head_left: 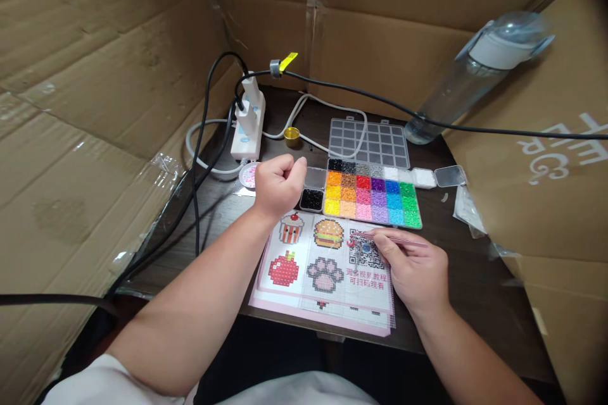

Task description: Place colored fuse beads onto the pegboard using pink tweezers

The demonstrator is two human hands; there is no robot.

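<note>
My right hand [418, 269] pinches a pair of pink tweezers [403, 238], whose tips point left over the QR code on the pattern sheet [304, 294]. That sheet shows pixel pictures of a cupcake, a burger, a red fruit and a paw, with pegboard grid about them. Raised near the sheet's upper left, my left hand [280, 185] is closed in a fist; its inside is hidden. Just right of it are a small box of black beads [311, 200] and a sectioned bead box [373, 193] filled with many colours.
A clear lid [369, 143] lies behind the bead box. White beads fill a small box [422, 178] at its right. A gold cup [291, 135], a power strip [247, 130], a water bottle [470, 82] and cables stand around. Cardboard walls [380, 44] enclose the table.
</note>
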